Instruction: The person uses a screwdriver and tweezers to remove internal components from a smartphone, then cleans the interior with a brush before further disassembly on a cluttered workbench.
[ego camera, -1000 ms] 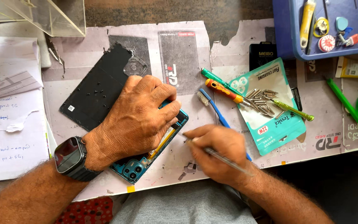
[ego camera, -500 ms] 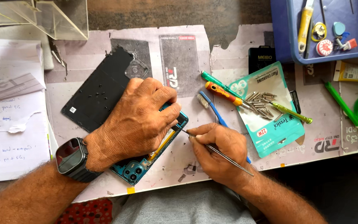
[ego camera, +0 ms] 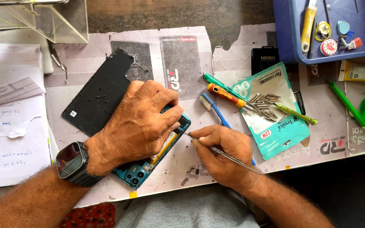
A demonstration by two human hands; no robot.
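Your opened teal phone (ego camera: 140, 171) lies slantwise near the front edge of the table (ego camera: 233, 46), hemmed in by the black back cover (ego camera: 100, 97) just behind it and the blue toothbrush (ego camera: 214, 110) to its right. Your left hand (ego camera: 138, 122) lies flat over the phone, fingers curled at its upper end. Your right hand (ego camera: 220, 152) pinches thin tweezers (ego camera: 229, 156), tips at the phone's right edge.

single head-worn view, looking steeply down from above, close over the tabletop (ego camera: 233, 46), near edge at bottom of frame, both forearms entering from below
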